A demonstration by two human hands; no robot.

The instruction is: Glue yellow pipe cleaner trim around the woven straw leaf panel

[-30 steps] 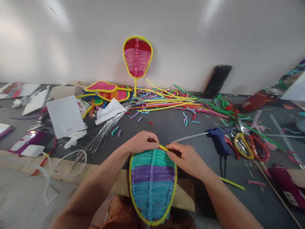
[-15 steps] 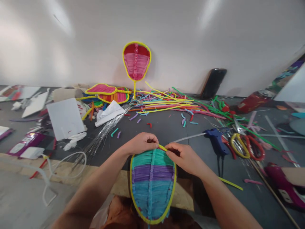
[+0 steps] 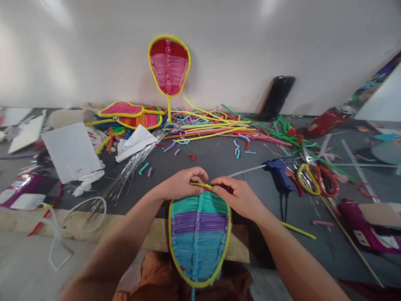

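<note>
While both hands meet at the far end of a pipe-cleaner fan (image 3: pixel 199 238), the left hand (image 3: pixel 180 184) has its fingers curled and pinching the yellow rim (image 3: pixel 200 184) there, and the right hand (image 3: pixel 238 196) pinches the same rim just beside it, thumb and fingertips pressed together. This fan, banded green, purple and blue, lies near the person, its pointed end towards them, over the near edge of the dark table (image 3: pixel 219 163). To the right of the hands rest a blue glue gun (image 3: pixel 278 177) and scissors with yellow and red handles (image 3: pixel 318 182). Farther off lies a heap of loose pipe cleaners (image 3: pixel 216 127), and a red and pink fan (image 3: pixel 169 67) stands upright against the wall. A white sheet (image 3: pixel 70 150) sits to the left.
</note>
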